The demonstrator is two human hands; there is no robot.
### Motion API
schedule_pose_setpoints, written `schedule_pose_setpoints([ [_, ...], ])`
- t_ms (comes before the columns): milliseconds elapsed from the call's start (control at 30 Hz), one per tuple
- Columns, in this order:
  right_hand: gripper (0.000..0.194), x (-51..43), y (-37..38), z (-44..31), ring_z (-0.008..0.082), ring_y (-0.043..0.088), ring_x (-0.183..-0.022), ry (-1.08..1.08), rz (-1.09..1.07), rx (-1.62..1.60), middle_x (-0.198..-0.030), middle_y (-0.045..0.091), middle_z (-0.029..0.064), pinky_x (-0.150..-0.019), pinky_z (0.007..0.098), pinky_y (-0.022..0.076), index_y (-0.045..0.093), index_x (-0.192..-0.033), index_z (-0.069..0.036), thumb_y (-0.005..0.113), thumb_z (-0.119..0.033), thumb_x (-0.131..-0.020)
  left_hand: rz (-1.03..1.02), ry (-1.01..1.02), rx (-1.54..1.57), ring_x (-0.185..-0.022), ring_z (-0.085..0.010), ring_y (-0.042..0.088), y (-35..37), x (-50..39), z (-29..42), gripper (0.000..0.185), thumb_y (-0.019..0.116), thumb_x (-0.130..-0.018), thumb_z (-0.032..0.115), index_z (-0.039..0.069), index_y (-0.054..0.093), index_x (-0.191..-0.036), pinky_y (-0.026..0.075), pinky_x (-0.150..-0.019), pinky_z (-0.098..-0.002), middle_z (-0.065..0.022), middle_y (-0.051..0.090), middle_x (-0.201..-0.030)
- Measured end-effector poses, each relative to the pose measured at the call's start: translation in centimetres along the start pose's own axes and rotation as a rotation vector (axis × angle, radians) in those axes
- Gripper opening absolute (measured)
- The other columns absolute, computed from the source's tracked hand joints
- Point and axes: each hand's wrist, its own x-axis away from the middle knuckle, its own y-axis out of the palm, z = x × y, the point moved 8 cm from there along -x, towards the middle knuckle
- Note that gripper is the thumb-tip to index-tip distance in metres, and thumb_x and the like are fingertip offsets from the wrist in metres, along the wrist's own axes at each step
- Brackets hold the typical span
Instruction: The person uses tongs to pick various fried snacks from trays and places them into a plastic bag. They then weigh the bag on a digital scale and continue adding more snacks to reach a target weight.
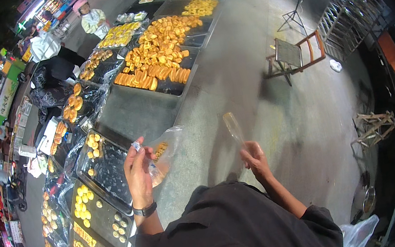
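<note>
My left hand (139, 177), with a dark watch on its wrist, pinches the gathered edge of a clear plastic bag (173, 136). Inside the bag lies a browned, dark-striped pastry (161, 151). A pair of clear plastic tongs (234, 126) points up and away from my right hand (256, 158), which grips its near end over the pavement. Beside my left hand is a dark baking tray (114, 177) with a few small round buns (93, 142) at its far end. Closer to me, another tray (101, 222) bears yellow pastries (83, 202) and pale round ones (119, 225).
Loaf-shaped pastries (164, 37) cover trays farther along the stall. Clear plastic sheeting (69, 156) runs along its outer side. A person (51, 79) bends there; another in a pink helmet (92, 19) stands beyond. A folding chair (294, 55) and metal racks (352, 14) stand right.
</note>
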Motion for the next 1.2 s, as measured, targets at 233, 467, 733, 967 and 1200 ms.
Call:
schedule_pose_setpoints([
  [233, 0.041, -9.7, -1.0, -2.1, 0.0083, 0.053, -0.072, 0.044, -0.034, -0.058, -0.09, 0.056, 0.0027, -0.055, 0.0225, 0.0426, 0.049, -0.122, -0.002, 0.068, -0.024, -0.094, 0.069, 0.016, 0.025, -0.081, -0.0155, 0.058, 3.5, -7.0, -1.1, 0.038, 0.055, -0.097, 0.009, -0.007, 0.054, -0.131, 0.047, -0.081, -0.0267, -0.0075, 0.063, -0.092],
  [467, 0.046, -19.2, 0.2, -5.4, 0.0077, 0.051, -0.066, 0.046, -0.011, -0.024, -0.092, 0.056, 0.0039, -0.055, 0.0224, 0.0416, 0.047, -0.127, 0.001, 0.067, -0.022, -0.094, -0.067, -0.038, 0.137, -0.082, -0.0136, 0.059, 9.1, -19.0, -2.8, 0.04, 0.054, -0.097, 0.01, -0.009, 0.05, -0.133, 0.047, -0.08, -0.0259, -0.0069, 0.064, -0.093],
  [733, 0.055, -30.4, -0.1, -12.9, 0.0093, 0.052, -0.06, -0.091, 0.162, -0.08, -0.095, 0.059, 0.0107, -0.051, 0.0229, 0.0407, 0.042, -0.134, 0.005, 0.068, -0.022, -0.094, -0.238, -0.1, 0.172, -0.081, -0.0103, 0.061, 16.9, -32.3, -1.4, 0.037, 0.053, -0.1, 0.01, -0.005, 0.053, -0.133, 0.049, -0.079, -0.023, -0.0052, 0.066, -0.094],
  [967, 0.046, -37.6, 2.5, -13.0, 0.0101, 0.051, -0.063, 0.05, -0.003, 0.034, -0.088, 0.059, 0.0081, -0.054, 0.0238, 0.0408, 0.047, -0.128, 0.003, 0.065, -0.024, -0.095, -0.094, 0.027, 0.105, -0.083, -0.0115, 0.061, 15.7, -37.9, -0.7, 0.035, 0.054, -0.099, 0.01, -0.006, 0.056, -0.13, 0.048, -0.08, -0.0256, -0.0052, 0.066, -0.092],
  [1200, 0.047, -47.9, 5.4, -16.0, 0.0111, 0.05, -0.06, 0.084, -0.218, 0.078, -0.086, 0.059, 0.0089, -0.053, 0.027, 0.0403, 0.051, -0.122, 0.004, 0.065, -0.032, -0.094, 0.315, 0.167, 0.093, -0.085, -0.0158, 0.062, 10.8, -37.4, -0.5, 0.033, 0.059, -0.095, 0.012, -0.004, 0.06, -0.124, 0.049, -0.079, -0.0287, -0.0077, 0.065, -0.094],
])
